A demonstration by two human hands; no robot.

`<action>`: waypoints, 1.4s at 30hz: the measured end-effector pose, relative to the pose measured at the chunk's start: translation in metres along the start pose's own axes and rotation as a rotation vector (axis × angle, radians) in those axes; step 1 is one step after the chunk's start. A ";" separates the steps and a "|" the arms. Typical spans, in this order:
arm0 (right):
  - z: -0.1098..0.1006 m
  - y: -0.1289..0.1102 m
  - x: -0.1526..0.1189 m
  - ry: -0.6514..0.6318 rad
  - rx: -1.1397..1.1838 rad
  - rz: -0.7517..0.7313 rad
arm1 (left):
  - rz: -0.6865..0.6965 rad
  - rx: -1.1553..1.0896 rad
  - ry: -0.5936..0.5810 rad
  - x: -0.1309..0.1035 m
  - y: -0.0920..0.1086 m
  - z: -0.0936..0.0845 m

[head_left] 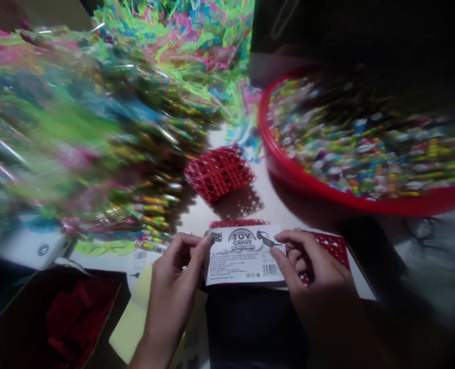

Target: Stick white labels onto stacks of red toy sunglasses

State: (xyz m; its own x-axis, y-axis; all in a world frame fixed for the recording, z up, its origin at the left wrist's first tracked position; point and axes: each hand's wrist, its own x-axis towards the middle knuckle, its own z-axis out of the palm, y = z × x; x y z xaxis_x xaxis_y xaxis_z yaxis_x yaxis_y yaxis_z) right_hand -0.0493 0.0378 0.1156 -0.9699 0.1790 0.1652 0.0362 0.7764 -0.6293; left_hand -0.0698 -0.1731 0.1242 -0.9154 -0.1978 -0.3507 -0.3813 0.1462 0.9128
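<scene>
A white printed label (239, 261) reading "Toy Candy Sunglasses" is stretched between my two hands near the table's front edge. My left hand (179, 271) pinches its left end between thumb and fingers. At the other end, my right hand (308, 261) grips the label the same way. Behind the label and beneath my right hand lies a red perforated plastic basket (333, 250), mostly covered. Farther back, a second red lattice basket (220, 174) sits on the white table (200, 218).
Clear-wrapped neon glasses and candy tubes (77, 118) are heaped on the left. A red basin (277, 154) of wrapped candies stands right, near a dark phone-like slab (373, 256). Yellow backing paper (131, 323), a white device (39, 248) and a carton of red pieces (74, 318) are lower left.
</scene>
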 end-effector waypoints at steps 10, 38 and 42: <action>0.003 0.004 -0.004 0.001 -0.063 -0.038 | 0.065 0.044 -0.019 0.003 -0.011 -0.002; 0.005 -0.001 -0.003 0.036 -0.024 0.064 | 0.013 0.045 -0.029 0.006 -0.008 -0.001; 0.005 -0.003 -0.002 0.032 -0.004 0.088 | -0.003 0.035 -0.033 0.009 -0.009 -0.002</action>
State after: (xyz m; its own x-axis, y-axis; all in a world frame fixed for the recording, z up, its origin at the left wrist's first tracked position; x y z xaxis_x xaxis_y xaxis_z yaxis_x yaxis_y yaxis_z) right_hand -0.0488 0.0323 0.1136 -0.9547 0.2659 0.1337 0.1219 0.7592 -0.6393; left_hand -0.0739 -0.1779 0.1131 -0.9176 -0.1667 -0.3607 -0.3880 0.1798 0.9039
